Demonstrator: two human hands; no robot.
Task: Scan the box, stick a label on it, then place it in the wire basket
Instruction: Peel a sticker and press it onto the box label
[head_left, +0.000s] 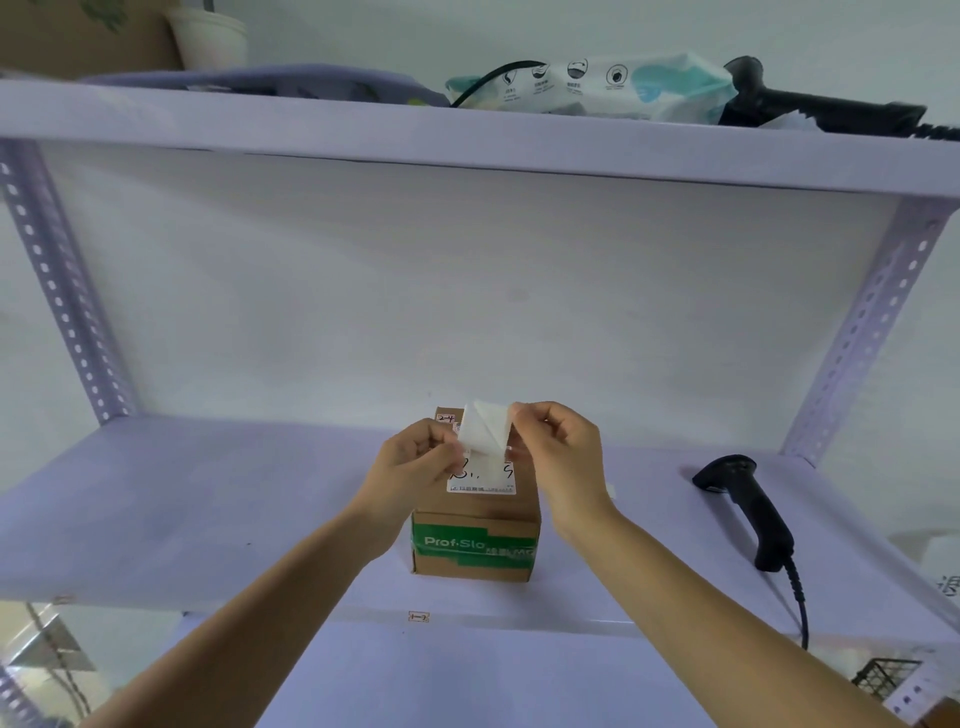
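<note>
Cardboard box (475, 540) sitting on shelf (208, 509) right under both hands. Left hand (415, 457) and right hand (556, 447) pinching label (485, 431), mid-peel. Best peeled slowly, kept flat, then pressed onto bare cardboard.

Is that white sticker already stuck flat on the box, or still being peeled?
Still being peeled. The label is held above the cardboard box, pinched between the left hand and right hand, one corner folded away from its backing.
</note>
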